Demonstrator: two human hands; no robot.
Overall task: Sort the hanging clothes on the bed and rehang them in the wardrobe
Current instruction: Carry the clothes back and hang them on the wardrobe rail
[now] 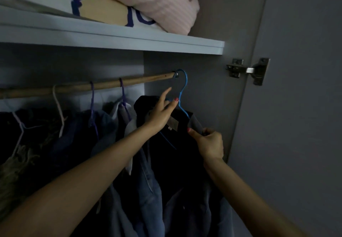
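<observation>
The left hand (162, 112) is gripping the blue hanger (182, 96) at its neck, thumb and fingers curled round the wire with the forefinger stretching up, while the right hand (209, 140) is pinching the shoulder of the dark garment (177, 162) draped on it. The hanger's hook is sitting at the far right end of the wooden rail (88, 87), right by the bracket on the wardrobe's side wall, and whether it is fully over the rail is hard to tell in this dim light. The risk, as I judge it, is the hook catching only the bracket's edge and slipping off once the left hand is letting go, dropping the garment; the right hand's tug on the shoulder could also be pulling the fabric off the wire. The hook is pointing up and opening toward the left, and the hanger's long axis is running from lower left to upper right, tilted, with the garment hanging down beside the denim clothes (148, 181).
</observation>
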